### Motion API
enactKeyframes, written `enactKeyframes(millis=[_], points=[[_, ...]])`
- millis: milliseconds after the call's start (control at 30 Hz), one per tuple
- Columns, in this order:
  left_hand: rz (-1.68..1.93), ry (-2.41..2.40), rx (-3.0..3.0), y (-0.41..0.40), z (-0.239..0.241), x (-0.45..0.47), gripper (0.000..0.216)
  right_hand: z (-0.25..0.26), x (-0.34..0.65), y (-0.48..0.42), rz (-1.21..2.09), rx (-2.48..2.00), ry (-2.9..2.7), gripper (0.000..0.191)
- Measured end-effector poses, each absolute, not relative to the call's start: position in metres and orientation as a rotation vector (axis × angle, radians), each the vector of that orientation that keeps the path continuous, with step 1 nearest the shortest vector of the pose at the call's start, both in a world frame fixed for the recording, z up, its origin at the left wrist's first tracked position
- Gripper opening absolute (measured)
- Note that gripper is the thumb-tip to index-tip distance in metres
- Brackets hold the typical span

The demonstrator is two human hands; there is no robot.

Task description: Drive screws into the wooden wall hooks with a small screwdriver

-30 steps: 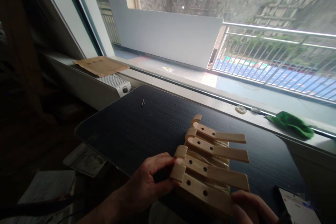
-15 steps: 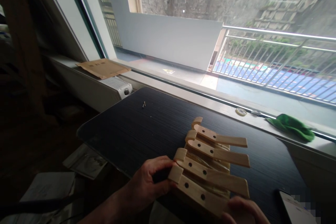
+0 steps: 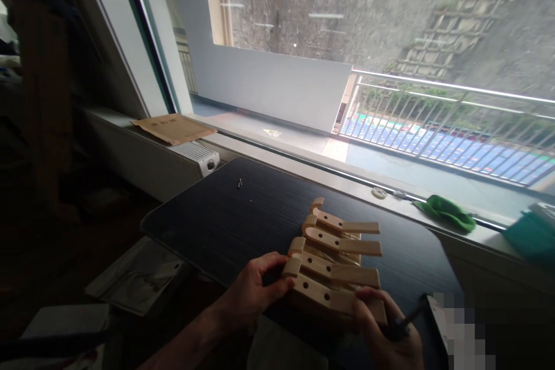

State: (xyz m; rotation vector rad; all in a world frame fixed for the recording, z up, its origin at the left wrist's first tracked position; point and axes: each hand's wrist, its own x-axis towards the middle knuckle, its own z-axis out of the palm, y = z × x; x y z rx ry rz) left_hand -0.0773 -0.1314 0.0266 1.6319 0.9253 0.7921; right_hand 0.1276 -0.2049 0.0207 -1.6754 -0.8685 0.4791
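Note:
A pale wooden rack of several curved hooks [image 3: 336, 257] lies on the dark table [image 3: 234, 219] near its front edge. My left hand [image 3: 254, 295] pinches the curled end of the nearest hook, fingers closed on it. My right hand [image 3: 385, 335] grips the straight end of that same hook and also clasps a thin dark tool whose kind I cannot make out. A small screw [image 3: 239, 184] lies alone further back on the table.
A green cloth [image 3: 444, 213] and a small tape roll [image 3: 379, 192] rest on the window sill behind the table. A brown envelope [image 3: 173, 128] sits on a white heater [image 3: 195, 155] at left. A blurred phone lies at the table's right front corner. Papers lie on the floor at left.
The view has tipped up and back, showing more window. My right hand has come up over the nearest hook's end, now with a dark tool in it. My left hand keeps its pinch.

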Motion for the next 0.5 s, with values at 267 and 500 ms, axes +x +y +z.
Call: enactKeyframes(millis=[267, 500], points=[[1.125, 1.218, 1.36, -0.108, 0.028, -0.11, 0.039, 0.016, 0.128, -0.206, 0.586, -1.559, -0.815, 0.028], [1.37, 1.843, 1.246, -0.01, 0.008, -0.166, 0.034, 0.01, 0.13, -0.206, 0.619, -1.569, -0.805, 0.03]])
